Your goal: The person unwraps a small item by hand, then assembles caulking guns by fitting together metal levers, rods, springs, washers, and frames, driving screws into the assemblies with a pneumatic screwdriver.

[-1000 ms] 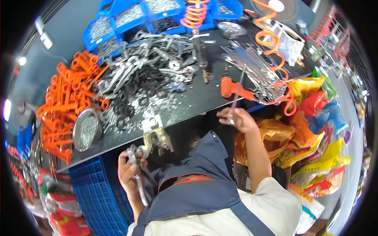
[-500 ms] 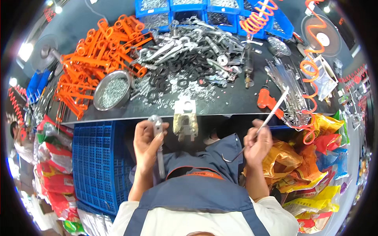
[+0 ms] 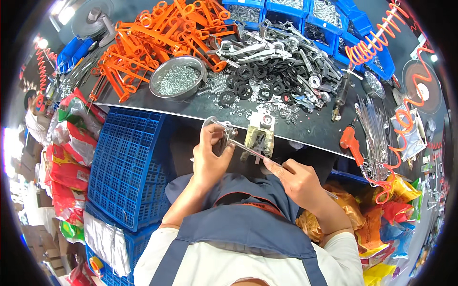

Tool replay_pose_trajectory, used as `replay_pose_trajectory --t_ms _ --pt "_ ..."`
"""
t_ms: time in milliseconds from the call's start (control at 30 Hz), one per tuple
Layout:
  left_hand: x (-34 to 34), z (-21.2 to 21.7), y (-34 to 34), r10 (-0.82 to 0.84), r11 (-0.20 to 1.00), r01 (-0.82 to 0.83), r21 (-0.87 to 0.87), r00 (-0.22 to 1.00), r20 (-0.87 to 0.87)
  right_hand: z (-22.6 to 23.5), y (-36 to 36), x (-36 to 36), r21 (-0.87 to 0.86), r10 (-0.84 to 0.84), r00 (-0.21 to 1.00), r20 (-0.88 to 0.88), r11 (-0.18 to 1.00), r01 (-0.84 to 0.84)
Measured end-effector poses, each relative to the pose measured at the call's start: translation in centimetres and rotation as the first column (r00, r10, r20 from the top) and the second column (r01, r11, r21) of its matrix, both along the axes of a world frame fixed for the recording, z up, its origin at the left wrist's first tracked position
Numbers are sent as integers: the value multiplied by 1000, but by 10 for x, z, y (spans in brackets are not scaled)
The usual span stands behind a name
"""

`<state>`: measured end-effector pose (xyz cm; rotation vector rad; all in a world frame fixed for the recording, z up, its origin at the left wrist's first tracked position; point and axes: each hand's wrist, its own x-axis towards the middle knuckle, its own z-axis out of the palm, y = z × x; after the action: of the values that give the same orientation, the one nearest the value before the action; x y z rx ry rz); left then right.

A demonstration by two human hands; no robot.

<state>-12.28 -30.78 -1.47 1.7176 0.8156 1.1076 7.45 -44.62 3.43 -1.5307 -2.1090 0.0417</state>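
Observation:
My left hand (image 3: 210,157) is closed around a silver metal handle (image 3: 214,122), whose curved end sticks out above the fingers, just off the bench edge. A thin metal rod (image 3: 249,151) is gripped in my right hand (image 3: 296,182), the index finger stretched along it. Its far tip meets the handle at my left fingertips; whether it has entered a hole there I cannot tell. The rod's other end shows behind my right wrist. Just beyond both hands, a worn metal fixture (image 3: 260,134) juts from the bench edge.
Orange handles (image 3: 162,33), a bowl of small metal parts (image 3: 177,78), black rings (image 3: 245,72) and silver castings (image 3: 281,45) cover the bench (image 3: 210,106). To the right are an orange-gripped tool (image 3: 351,143) and a bundle of rods (image 3: 374,128). Blue crates (image 3: 124,167) stand left.
My right hand has come left and turned, bringing the rod's tip to the handle in my left hand. The left hand has tilted the handle. The whole view has swung, shifting the bench rightward.

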Motion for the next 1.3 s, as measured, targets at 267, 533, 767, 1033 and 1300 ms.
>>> replay_pose_trajectory --t_ms 267,533,767,1033,1300 --pt "-2 6 -3 -6 997 -2 -76 995 -104 -12 2 10 89 -81 996 40 993 77" --pt "9 3 1 -47 996 42 -76 997 -64 -6 -8 12 26 -59 998 -10 998 59" --pt "15 16 2 113 764 141 630 932 -345 -30 -14 14 15 -51 988 -145 998 54" --pt "25 24 11 20 644 280 712 924 -382 -59 0 -9 126 -122 970 -209 981 150" --pt "20 79 -10 18 273 537 798 827 -562 -30 53 -1 -61 -190 487 -852 962 267"
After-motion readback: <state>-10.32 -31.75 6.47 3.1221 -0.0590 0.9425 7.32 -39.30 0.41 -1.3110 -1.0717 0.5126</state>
